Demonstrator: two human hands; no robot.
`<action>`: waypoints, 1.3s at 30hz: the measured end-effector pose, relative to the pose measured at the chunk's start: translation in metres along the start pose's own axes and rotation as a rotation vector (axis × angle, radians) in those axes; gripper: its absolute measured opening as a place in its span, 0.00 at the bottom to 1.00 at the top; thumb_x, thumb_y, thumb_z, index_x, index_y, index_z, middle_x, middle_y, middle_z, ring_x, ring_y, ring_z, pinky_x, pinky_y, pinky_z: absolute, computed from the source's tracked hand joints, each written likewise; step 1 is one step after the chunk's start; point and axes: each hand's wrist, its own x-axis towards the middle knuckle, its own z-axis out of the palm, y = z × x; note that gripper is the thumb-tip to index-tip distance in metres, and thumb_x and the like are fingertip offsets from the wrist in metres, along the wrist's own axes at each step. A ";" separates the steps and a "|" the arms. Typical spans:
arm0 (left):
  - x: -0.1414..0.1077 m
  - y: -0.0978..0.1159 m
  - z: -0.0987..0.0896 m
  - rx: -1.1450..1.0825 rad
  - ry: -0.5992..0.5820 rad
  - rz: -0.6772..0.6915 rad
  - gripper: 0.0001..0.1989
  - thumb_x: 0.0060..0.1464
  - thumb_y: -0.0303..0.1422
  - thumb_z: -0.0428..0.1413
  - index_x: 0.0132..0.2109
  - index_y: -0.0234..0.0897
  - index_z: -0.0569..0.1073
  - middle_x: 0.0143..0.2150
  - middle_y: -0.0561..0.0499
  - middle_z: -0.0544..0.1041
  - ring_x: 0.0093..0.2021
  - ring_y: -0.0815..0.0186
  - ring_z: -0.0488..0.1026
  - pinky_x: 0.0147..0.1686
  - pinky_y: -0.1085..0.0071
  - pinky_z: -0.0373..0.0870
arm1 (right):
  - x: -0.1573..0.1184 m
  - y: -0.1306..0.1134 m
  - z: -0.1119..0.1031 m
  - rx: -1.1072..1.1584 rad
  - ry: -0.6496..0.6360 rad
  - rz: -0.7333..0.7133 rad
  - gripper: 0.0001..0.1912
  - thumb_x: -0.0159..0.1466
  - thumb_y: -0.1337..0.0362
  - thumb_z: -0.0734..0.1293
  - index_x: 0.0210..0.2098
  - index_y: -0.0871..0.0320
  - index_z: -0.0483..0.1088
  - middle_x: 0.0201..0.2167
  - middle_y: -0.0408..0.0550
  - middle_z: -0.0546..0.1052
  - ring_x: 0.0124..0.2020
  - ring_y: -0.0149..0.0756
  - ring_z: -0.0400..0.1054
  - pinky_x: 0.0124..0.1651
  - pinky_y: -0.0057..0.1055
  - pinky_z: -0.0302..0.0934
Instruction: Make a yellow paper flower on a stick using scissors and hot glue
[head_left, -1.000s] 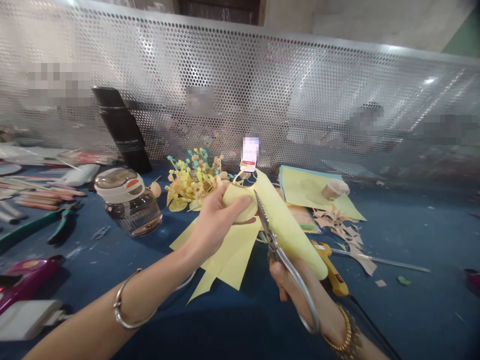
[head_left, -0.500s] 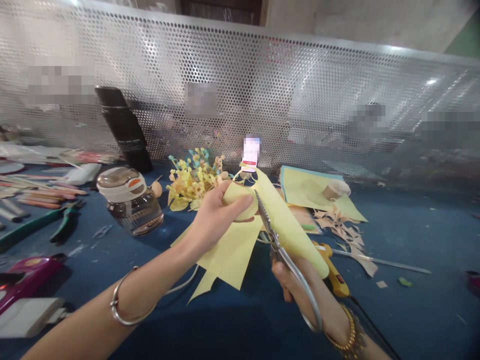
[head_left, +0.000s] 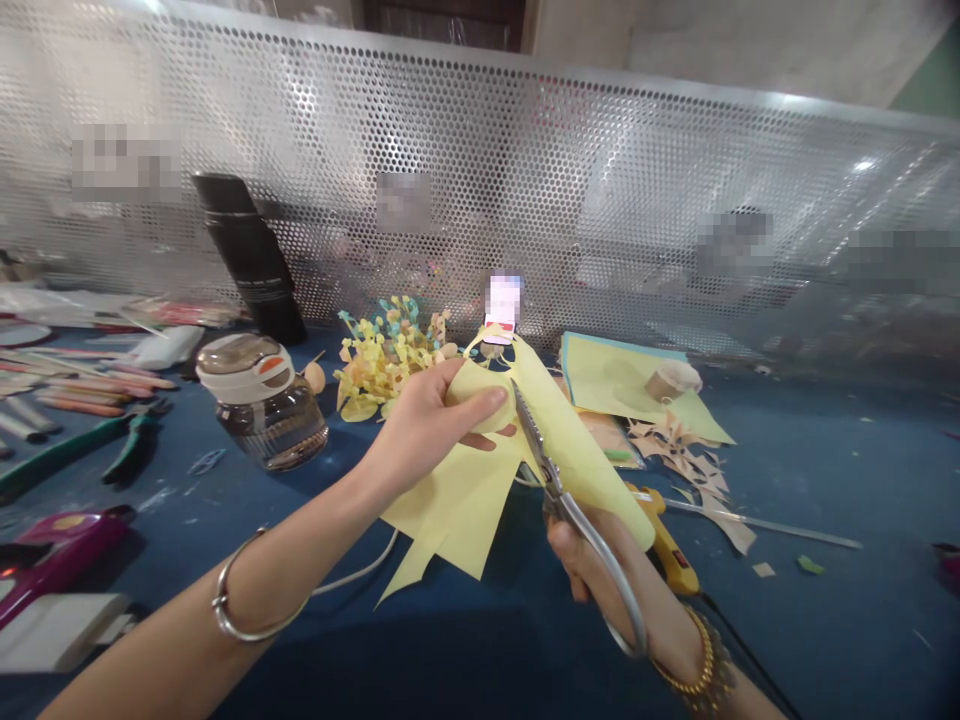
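My left hand (head_left: 427, 420) pinches a rounded piece of yellow paper (head_left: 484, 395), thumb on top and fingers underneath. In my right hand (head_left: 592, 550) are metal scissors (head_left: 551, 475), their blades pointing away from me at the right edge of that rounded piece. A curled part of the yellow sheet (head_left: 592, 450) extends down the right side, over my right hand. Below my left hand, flat yellow paper (head_left: 465, 500) with a pointed strip lies on the blue table. Part of the blades' contact with the paper is hard to make out.
Small yellow and blue paper flowers (head_left: 390, 350) stand behind my left hand, left of a lit phone (head_left: 501, 310). A glass jar (head_left: 262, 400), black bottle (head_left: 247, 260) and pliers (head_left: 135, 440) are on the left. Right are paper scraps (head_left: 690, 460) and a yellow glue gun (head_left: 671, 550).
The rounded paper has turned slightly in my left hand, and my left forearm has shifted a little left. The scissors stay at the paper's edge.
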 end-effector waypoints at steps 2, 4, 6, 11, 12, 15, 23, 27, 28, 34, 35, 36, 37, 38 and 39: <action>0.001 0.002 -0.002 0.042 -0.015 -0.029 0.08 0.52 0.35 0.58 0.38 0.35 0.72 0.34 0.47 0.79 0.29 0.64 0.79 0.24 0.75 0.76 | 0.000 0.000 -0.001 -0.007 -0.006 -0.004 0.28 0.62 0.37 0.52 0.22 0.55 0.56 0.14 0.38 0.58 0.16 0.28 0.56 0.19 0.26 0.50; 0.001 0.004 -0.003 0.075 -0.029 -0.056 0.08 0.53 0.35 0.57 0.38 0.35 0.72 0.35 0.48 0.79 0.28 0.66 0.78 0.23 0.77 0.76 | 0.001 0.000 -0.001 -0.007 -0.011 -0.013 0.29 0.62 0.37 0.51 0.21 0.55 0.55 0.14 0.38 0.59 0.16 0.29 0.56 0.19 0.27 0.52; 0.002 0.005 -0.004 0.091 -0.036 -0.071 0.08 0.53 0.35 0.57 0.38 0.35 0.71 0.34 0.49 0.79 0.28 0.67 0.78 0.23 0.78 0.75 | 0.002 -0.001 -0.002 0.003 -0.017 -0.023 0.30 0.62 0.37 0.50 0.21 0.55 0.55 0.14 0.39 0.59 0.17 0.30 0.56 0.19 0.27 0.53; 0.001 0.004 -0.002 0.080 -0.074 -0.101 0.09 0.53 0.35 0.58 0.39 0.34 0.71 0.33 0.50 0.78 0.27 0.68 0.78 0.23 0.77 0.76 | 0.004 -0.001 -0.004 0.064 -0.047 -0.019 0.28 0.63 0.38 0.51 0.22 0.55 0.57 0.17 0.40 0.60 0.18 0.30 0.56 0.19 0.28 0.55; 0.001 0.004 -0.001 0.075 -0.084 -0.102 0.09 0.53 0.35 0.58 0.39 0.34 0.71 0.33 0.50 0.78 0.27 0.68 0.78 0.23 0.78 0.76 | 0.004 -0.001 -0.005 0.075 -0.054 -0.016 0.28 0.63 0.38 0.51 0.23 0.55 0.57 0.18 0.40 0.60 0.19 0.31 0.57 0.20 0.28 0.56; 0.000 0.003 -0.001 0.061 -0.123 -0.098 0.09 0.53 0.35 0.58 0.39 0.35 0.72 0.34 0.50 0.78 0.28 0.68 0.78 0.23 0.78 0.76 | 0.003 -0.002 -0.006 0.094 -0.060 -0.008 0.28 0.62 0.37 0.51 0.24 0.55 0.57 0.20 0.40 0.60 0.20 0.31 0.58 0.21 0.29 0.58; 0.000 0.003 -0.001 0.083 -0.131 -0.097 0.09 0.53 0.35 0.58 0.40 0.35 0.73 0.34 0.50 0.79 0.29 0.67 0.78 0.23 0.78 0.76 | 0.003 -0.005 -0.013 0.046 -0.086 0.016 0.30 0.60 0.35 0.50 0.22 0.55 0.57 0.18 0.41 0.60 0.19 0.32 0.59 0.20 0.30 0.55; 0.000 0.003 -0.001 0.088 -0.132 -0.094 0.09 0.53 0.35 0.58 0.40 0.36 0.73 0.34 0.50 0.79 0.30 0.67 0.78 0.23 0.77 0.76 | 0.003 -0.007 -0.014 0.023 -0.093 0.025 0.30 0.60 0.35 0.49 0.22 0.55 0.56 0.17 0.41 0.61 0.19 0.32 0.59 0.20 0.29 0.55; 0.000 0.003 -0.001 0.085 -0.135 -0.091 0.09 0.53 0.34 0.58 0.40 0.36 0.73 0.34 0.50 0.79 0.30 0.67 0.78 0.23 0.78 0.76 | 0.003 -0.007 -0.014 0.019 -0.091 0.024 0.30 0.60 0.34 0.49 0.22 0.55 0.56 0.17 0.41 0.61 0.18 0.32 0.58 0.20 0.29 0.55; 0.000 0.003 -0.002 0.103 -0.150 -0.069 0.09 0.53 0.35 0.58 0.40 0.36 0.73 0.34 0.51 0.78 0.30 0.67 0.78 0.23 0.77 0.76 | 0.003 -0.003 -0.016 0.001 -0.084 0.019 0.30 0.61 0.35 0.50 0.22 0.55 0.56 0.16 0.40 0.60 0.17 0.31 0.58 0.19 0.28 0.55; 0.000 0.004 -0.003 0.109 -0.150 -0.069 0.09 0.53 0.35 0.57 0.40 0.36 0.73 0.34 0.50 0.78 0.30 0.67 0.78 0.23 0.77 0.76 | 0.003 -0.003 -0.016 -0.004 -0.081 0.016 0.30 0.61 0.35 0.50 0.22 0.55 0.56 0.15 0.40 0.60 0.17 0.30 0.58 0.19 0.27 0.55; 0.000 0.004 -0.003 0.115 -0.148 -0.068 0.09 0.53 0.35 0.57 0.40 0.36 0.73 0.34 0.50 0.78 0.30 0.66 0.78 0.23 0.77 0.76 | 0.003 -0.004 -0.017 -0.012 -0.078 0.014 0.30 0.61 0.35 0.51 0.22 0.55 0.56 0.15 0.40 0.60 0.17 0.30 0.58 0.19 0.27 0.55; -0.001 0.004 -0.003 0.120 -0.149 -0.067 0.09 0.53 0.35 0.57 0.40 0.36 0.73 0.33 0.50 0.78 0.30 0.66 0.78 0.23 0.77 0.76 | 0.002 -0.004 -0.017 -0.022 -0.077 0.015 0.30 0.61 0.35 0.51 0.22 0.55 0.56 0.15 0.40 0.60 0.17 0.30 0.58 0.19 0.27 0.55; -0.001 0.005 -0.004 0.125 -0.150 -0.065 0.09 0.53 0.35 0.57 0.40 0.36 0.74 0.33 0.50 0.78 0.30 0.66 0.78 0.23 0.77 0.76 | 0.002 -0.005 -0.017 -0.033 -0.078 0.019 0.30 0.61 0.35 0.51 0.22 0.55 0.56 0.15 0.40 0.60 0.17 0.30 0.58 0.19 0.27 0.55; -0.001 0.005 -0.004 0.129 -0.152 -0.063 0.09 0.53 0.35 0.57 0.40 0.36 0.74 0.33 0.51 0.78 0.30 0.66 0.77 0.23 0.77 0.76 | 0.002 -0.005 -0.018 -0.042 -0.080 0.025 0.30 0.60 0.35 0.51 0.22 0.55 0.56 0.15 0.40 0.60 0.17 0.30 0.58 0.19 0.27 0.55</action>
